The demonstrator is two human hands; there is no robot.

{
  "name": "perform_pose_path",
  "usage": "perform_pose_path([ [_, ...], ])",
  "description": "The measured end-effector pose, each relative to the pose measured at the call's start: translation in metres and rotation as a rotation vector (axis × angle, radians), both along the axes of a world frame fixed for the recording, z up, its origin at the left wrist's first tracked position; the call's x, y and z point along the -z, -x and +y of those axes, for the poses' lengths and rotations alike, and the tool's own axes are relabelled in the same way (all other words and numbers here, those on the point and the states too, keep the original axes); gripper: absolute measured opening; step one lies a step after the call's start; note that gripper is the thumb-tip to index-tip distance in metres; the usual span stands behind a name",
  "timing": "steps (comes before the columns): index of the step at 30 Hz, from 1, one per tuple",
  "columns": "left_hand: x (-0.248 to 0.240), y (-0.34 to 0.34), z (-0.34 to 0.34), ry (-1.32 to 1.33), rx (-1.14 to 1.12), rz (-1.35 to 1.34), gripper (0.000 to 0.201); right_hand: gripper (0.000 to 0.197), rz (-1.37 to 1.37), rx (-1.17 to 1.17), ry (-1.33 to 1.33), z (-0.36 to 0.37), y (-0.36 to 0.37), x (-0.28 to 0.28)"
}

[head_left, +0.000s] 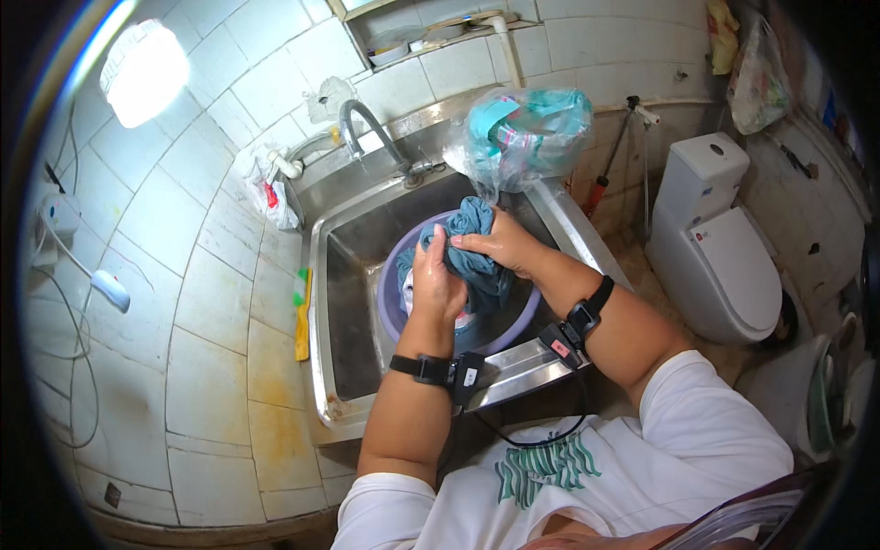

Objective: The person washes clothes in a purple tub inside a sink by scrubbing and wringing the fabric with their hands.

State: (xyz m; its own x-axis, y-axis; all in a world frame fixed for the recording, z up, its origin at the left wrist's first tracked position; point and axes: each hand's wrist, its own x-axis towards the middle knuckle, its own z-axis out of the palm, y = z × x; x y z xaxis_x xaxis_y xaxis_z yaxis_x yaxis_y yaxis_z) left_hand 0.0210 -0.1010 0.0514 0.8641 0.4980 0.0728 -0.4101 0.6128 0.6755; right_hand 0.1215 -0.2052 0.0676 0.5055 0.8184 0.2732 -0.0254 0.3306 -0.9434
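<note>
Gripping a bunched blue-grey cloth [492, 280] with both hands, above a basin

Closest to me: the person's white T-shirt [642, 449] with green print across the chest. Each forearm wears a black strap with a small boxy device, left strap [419, 369] and right strap [600, 301], and a dark cable hangs in a loop below them. Left hand [438, 280] is closed on the cloth, thumb pointing up; right hand [507, 244] is closed on its upper right part, thumb toward the left hand. Most fingers hidden by fabric, exact hold can't be told. Cloth is crumpled, its top lifted between the hands, its lower part hanging into a purple basin [389, 319]. Some white fabric also in there, partly covered by the left hand. Basin sits in a steel sink [318, 371]. Beyond the basin, curved metal tap [362, 117]; right of it, clear plastic bag [541, 137] holding teal stuff. Yellow-handled tool [302, 332] against the sink's left side. Farther off right, white toilet [733, 266], lid down. Tiled wall [211, 321] behind, bright lamp [145, 71] up left.
</note>
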Motion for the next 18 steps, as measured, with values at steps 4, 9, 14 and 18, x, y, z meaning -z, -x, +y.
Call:
perform_pose_path([
  [4, 0.005, -0.006, -0.002, -0.002, -0.169, 0.169, 0.033, 0.035, -0.347, 0.011, 0.078, 0.002, 0.006, 0.001],
  [9, 0.008, 0.001, -0.008, 0.154, 0.023, 0.240, 0.037, 0.044, -0.613, 0.199, 0.181, 0.010, 0.017, 0.014],
  [14, -0.001, -0.005, -0.022, 0.008, 0.075, 0.268, 0.047, 0.052, -0.491, 0.481, 0.261, 0.018, -0.007, 0.024],
  [18, -0.001, -0.003, -0.022, -0.155, -0.141, 0.455, 0.047, 0.039, -0.509, 0.419, 0.215, 0.019, -0.010, 0.030],
])
